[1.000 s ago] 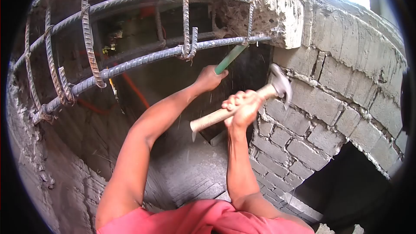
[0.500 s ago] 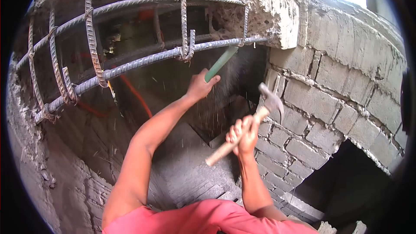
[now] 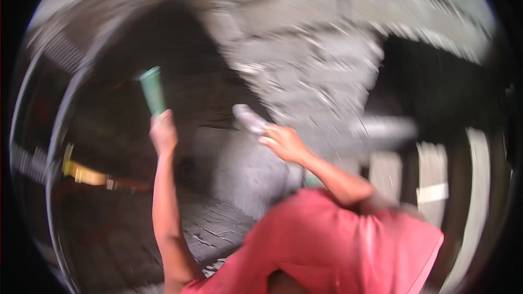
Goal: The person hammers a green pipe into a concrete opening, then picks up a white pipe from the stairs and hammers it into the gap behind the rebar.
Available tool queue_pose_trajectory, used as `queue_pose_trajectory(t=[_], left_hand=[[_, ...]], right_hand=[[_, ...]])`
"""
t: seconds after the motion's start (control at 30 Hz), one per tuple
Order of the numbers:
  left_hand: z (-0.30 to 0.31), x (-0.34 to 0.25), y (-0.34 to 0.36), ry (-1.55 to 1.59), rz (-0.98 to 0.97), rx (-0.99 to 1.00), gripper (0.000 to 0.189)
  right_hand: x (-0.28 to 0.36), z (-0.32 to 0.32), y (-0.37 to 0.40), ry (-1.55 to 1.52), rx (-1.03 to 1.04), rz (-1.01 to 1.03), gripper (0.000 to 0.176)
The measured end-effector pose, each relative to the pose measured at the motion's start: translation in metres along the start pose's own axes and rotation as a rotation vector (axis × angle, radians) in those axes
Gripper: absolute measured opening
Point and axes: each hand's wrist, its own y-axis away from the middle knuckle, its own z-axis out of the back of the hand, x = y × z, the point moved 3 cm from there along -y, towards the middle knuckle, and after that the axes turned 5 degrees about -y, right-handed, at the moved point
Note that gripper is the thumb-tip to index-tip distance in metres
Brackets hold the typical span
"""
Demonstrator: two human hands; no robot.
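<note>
My left hand (image 3: 163,132) is closed round the lower end of a green chisel (image 3: 153,90), which points upward before the dark opening. To the right, my right hand (image 3: 284,142) grips a hammer (image 3: 250,119). Only a pale, blurred part of the hammer shows past the fingers, so I cannot make out its claw. The two tools are apart, and neither visibly touches the wall or the bars.
Curved steel rebar (image 3: 68,98) runs down the left side. A rough block wall (image 3: 321,49) fills the upper right, beside a dark opening (image 3: 425,87). A yellow item (image 3: 84,173) is at the left, and pale upright pieces (image 3: 433,169) stand at the lower right.
The view has swung right and is smeared. The chisel's tip has come away from the rebar and concrete edge. Both hands keep their tools; the hammer is now partly out of sight.
</note>
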Motion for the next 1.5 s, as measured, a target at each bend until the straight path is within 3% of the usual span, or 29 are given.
queue_pose_trajectory(t=[0.03, 0.07, 0.1, 0.13, 0.17, 0.2, 0.23, 0.27, 0.3, 0.33, 0.37, 0.4, 0.43, 0.5, 0.57, 0.67, 0.73, 0.8, 0.87, 0.93, 1.0, 1.13, 1.2, 1.3, 1.37, 1.43, 1.5], left_hand=[[-0.048, 0.048, 0.024, 0.266, 0.2, 0.166, 0.044], [-0.084, 0.039, 0.067, 0.655, 0.652, 0.289, 0.043], [-0.124, 0.021, 0.116, 0.604, 0.717, 0.244, 0.042], [-0.164, 0.018, 0.163, 0.578, 0.76, 0.369, 0.042], [-0.201, 0.035, 0.21, 0.563, 0.993, 0.532, 0.04], [-0.226, 0.059, 0.261, 0.461, 1.141, 0.77, 0.037], [-0.263, 0.06, 0.305, 0.503, 1.412, 1.033, 0.034], [-0.27, 0.021, 0.337, 0.482, 1.614, 1.255, 0.031], [-0.292, 0.01, 0.375, 0.479, 1.59, 1.483, 0.028], [-0.295, -0.018, 0.394, 0.391, 1.328, 1.626, 0.028], [-0.293, -0.053, 0.411, 0.315, 1.064, 1.75, 0.027], [-0.287, -0.092, 0.418, 0.264, 0.813, 1.845, 0.027], [-0.288, -0.131, 0.419, 0.229, 0.554, 1.91, 0.028], [-0.312, -0.186, 0.435, 0.194, 0.127, 2.055, 0.036], [-0.353, -0.23, 0.467, 0.324, -0.502, 1.783, 0.041], [-0.349, -0.35, 0.465, 0.419, -0.609, 1.654, 0.041], [-0.339, -0.419, 0.463, 0.624, -0.555, 1.807, 0.037], [-0.336, -0.474, 0.466, 0.624, -0.632, 1.785, 0.034], [-0.351, -0.51, 0.489, 0.608, -0.713, 1.774, 0.031], [-0.378, -0.541, 0.528, 0.699, -0.732, 1.778, 0.033], [-0.409, -0.565, 0.569, 0.588, -0.779, 1.809, 0.038], [-0.44, -0.576, 0.608, 0.586, -0.64, 1.784, 0.057], [-0.441, -0.576, 0.608, 0.607, -0.662, 1.896, 0.076], [-0.428, -0.57, 0.588, 0.637, -0.616, 1.881, 0.076], [-0.426, -0.538, 0.581, 0.653, -0.788, 1.721, 0.056], [-0.424, -0.499, 0.56, 0.573, -1.09, 2.192, 0.037], [-0.423, -0.415, 0.564, 0.778, -1.321, 1.663, 0.037]], right_hand=[[-0.014, 0.017, 0.021, 0.042, 0.034, -0.226, 0.03], [-0.033, 0.03, 0.044, 0.084, 0.025, -0.349, 0.028], [-0.058, 0.045, 0.071, 0.105, 0.021, -0.45, 0.026], [-0.086, 0.057, 0.111, 0.097, -0.074, -0.54, 0.026], [-0.112, 0.053, 0.147, 0.124, -0.144, -0.624, 0.027], [-0.123, 0.044, 0.175, 0.151, -0.18, -0.71, 0.027], [-0.135, 0.066, 0.201, 0.135, -0.257, -0.826, 0.027], [-0.14, 0.086, 0.239, 0.114, -0.328, -0.943, 0.026], [-0.145, 0.102, 0.279, 0.083, -0.492, -0.994, 0.027], [-0.145, 0.111, 0.319, 0.053, -0.66, -1.05, 0.028], [-0.111, 0.135, 0.341, 0.268, -0.735, -1.19, 0.032], [-0.118, 0.146, 0.383, 0.416, -0.823, -1.362, 0.037], [-0.105, 0.162, 0.411, 0.494, -1.075, -1.224, 0.04], [-0.09, 0.216, 0.456, 0.667, -1.269, -1.368, 0.04], [-0.094, 0.273, 0.507, 0.972, -1.428, -1.247, 0.047], [-0.106, 0.355, 0.565, 1.033, -1.512, -1.287, 0.051], [-0.112, 0.391, 0.576, 0.969, -1.549, -1.3, 0.051], [-0.119, 0.408, 0.571, 0.96, -1.558, -1.398, 0.052], [-0.133, 0.413, 0.575, 0.957, -1.523, -1.611, 0.054], [-0.139, 0.414, 0.579, 0.958, -1.526, -1.634, 0.054], [-0.142, 0.417, 0.577, 0.969, -1.53, -1.648, 0.054], [-0.139, 0.418, 0.571, 0.972, -1.514, -1.697, 0.049], [-0.136, 0.419, 0.565, 0.964, -1.525, -1.685, 0.048], [-0.143, 0.416, 0.571, 0.996, -1.537, -1.657, 0.043], [-0.145, 0.415, 0.569, 1.01, -1.514, -1.677, 0.046], [-0.156, 0.411, 0.59, 1.07, -1.469, -1.587, 0.054], [-0.166, 0.41, 0.617, 0.988, -1.446, -1.488, 0.054]])
